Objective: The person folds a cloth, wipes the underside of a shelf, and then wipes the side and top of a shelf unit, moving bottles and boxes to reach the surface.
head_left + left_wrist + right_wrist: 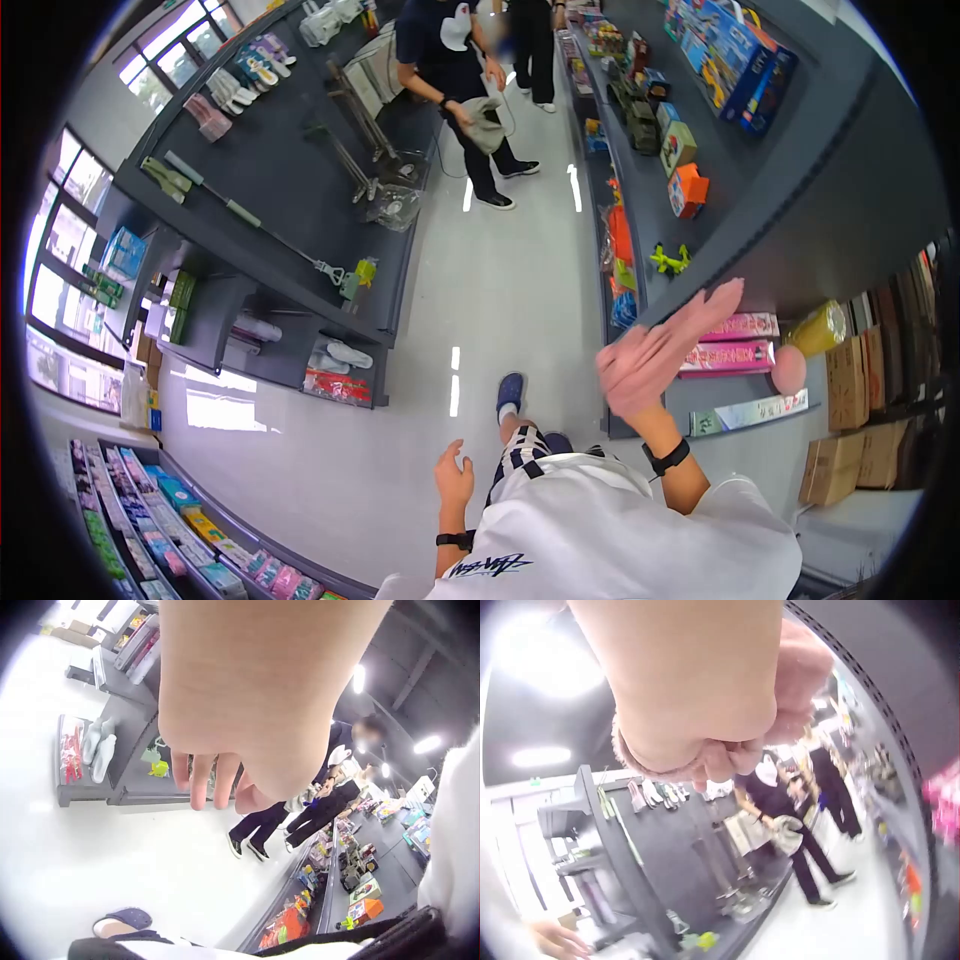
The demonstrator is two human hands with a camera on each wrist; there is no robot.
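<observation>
While our left hand reaches out over the floor with its fingers apart and loosely bent, holding nothing, our right hand grips a fluffy pink cloth, fingers curled into it. We hold the cloth up on our right, just by the end of a dark shelf unit, and it covers most of that hand in the head view. Beside it, we see long pink boxes, a round pink thing and something yellow; cardboard boxes lie farther right. Ahead of us, the shelf unit carries a green toy, an orange box and a large blue box. Across the aisle, we see a mop and gloves on a dark display. Beyond, one person holds a greyish cloth, and another person stands farther back.
</observation>
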